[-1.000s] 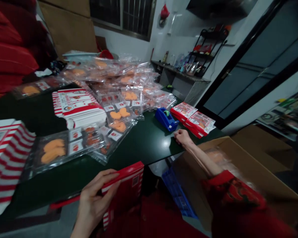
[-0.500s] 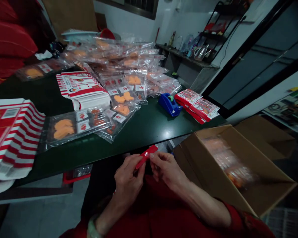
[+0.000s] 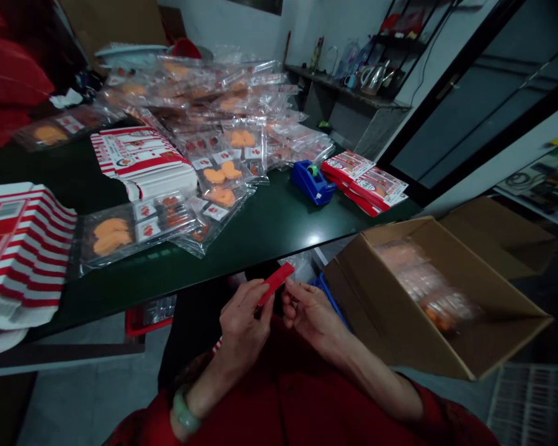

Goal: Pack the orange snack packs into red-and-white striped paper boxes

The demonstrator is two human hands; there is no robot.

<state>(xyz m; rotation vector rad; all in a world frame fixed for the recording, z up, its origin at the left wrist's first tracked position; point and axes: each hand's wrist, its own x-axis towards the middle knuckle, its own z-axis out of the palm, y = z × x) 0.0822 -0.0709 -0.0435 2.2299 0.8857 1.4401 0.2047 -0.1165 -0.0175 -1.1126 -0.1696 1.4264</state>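
Note:
My left hand (image 3: 246, 319) is closed around a narrow red carton (image 3: 277, 282), seen nearly edge-on, just past the table edge and above my lap. A bit of red-and-white stripe shows below that hand near the wrist; the rest of the carton is hidden. My right hand (image 3: 309, 306) has its thumb and fingers pinched at the carton's far right end. Nearest on the table (image 3: 265, 229) are clear packs of orange pieces (image 3: 113, 235) and a blue tape dispenser (image 3: 312, 181).
Flattened red-and-white boxes (image 3: 142, 155) are stacked left of centre, with a larger striped carton (image 3: 23, 248) at far left. Many clear packs (image 3: 232, 93) are heaped behind. More printed boxes (image 3: 367, 179) lie at right. An open cardboard box (image 3: 376, 297) with clear packs stands beside my right arm.
My view has shifted slightly. The red carton is tilted a little differently, and my right thumb has slid off its face to its right end. The things on the table have stayed put.

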